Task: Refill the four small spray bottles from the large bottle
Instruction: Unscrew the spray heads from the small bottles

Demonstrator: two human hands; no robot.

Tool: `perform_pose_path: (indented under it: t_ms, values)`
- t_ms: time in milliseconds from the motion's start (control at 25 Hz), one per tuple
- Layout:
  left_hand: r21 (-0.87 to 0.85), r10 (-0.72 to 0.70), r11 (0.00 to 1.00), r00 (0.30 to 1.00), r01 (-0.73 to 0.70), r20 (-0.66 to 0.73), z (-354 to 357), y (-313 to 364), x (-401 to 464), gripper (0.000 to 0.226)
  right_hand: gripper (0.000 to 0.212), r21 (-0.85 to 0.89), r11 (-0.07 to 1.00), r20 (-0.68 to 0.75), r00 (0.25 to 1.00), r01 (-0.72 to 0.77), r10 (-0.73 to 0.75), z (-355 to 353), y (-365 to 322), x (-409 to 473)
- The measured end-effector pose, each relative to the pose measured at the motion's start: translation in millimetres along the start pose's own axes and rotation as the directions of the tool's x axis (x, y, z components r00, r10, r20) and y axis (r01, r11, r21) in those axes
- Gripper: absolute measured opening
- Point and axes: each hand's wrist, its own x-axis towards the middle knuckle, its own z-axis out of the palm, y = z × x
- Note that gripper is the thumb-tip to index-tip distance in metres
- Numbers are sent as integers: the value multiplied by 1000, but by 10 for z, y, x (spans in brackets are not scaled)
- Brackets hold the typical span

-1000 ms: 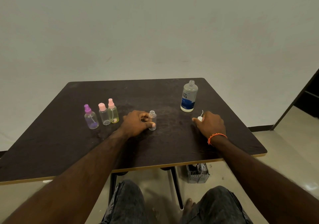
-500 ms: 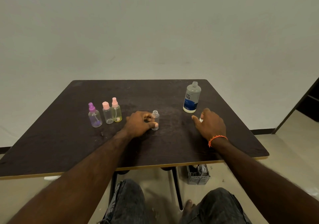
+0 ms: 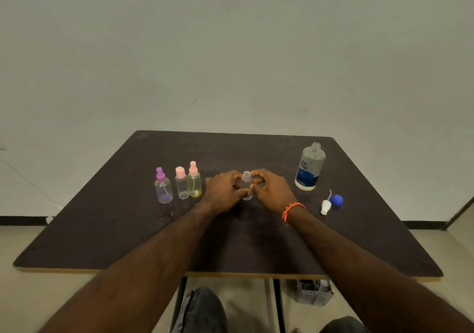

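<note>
Three capped spray bottles [image 3: 181, 186] in a row, left hand [image 3: 222, 191] and right hand [image 3: 272, 191] both gripping one uncapped small bottle [image 3: 247, 184] (mid-table), one large bottle [image 3: 309, 167] open, far right, two loose caps [image 3: 331, 203] nearby.

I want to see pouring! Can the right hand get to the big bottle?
Probably yes. The right hand would first let go of the small open bottle; bare table lies between it and the large bottle.
</note>
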Motion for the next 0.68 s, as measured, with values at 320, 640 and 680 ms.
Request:
perform_pose_path:
  t_ms: [320,640,680]
  values:
    - [111,-40,993,999,42,-21,211,67,516,25,34,110,983,-82,985,-145,154,130,193,484]
    - [69,14,998,998,-10,-57,13,94,351,72,45,-1,992,-252,960,-124,120,64,238,300]
    - [76,65,995,994,-58,-93,-75,124,283,70,38,-44,996,-344,937,-80,60,59,195,226]
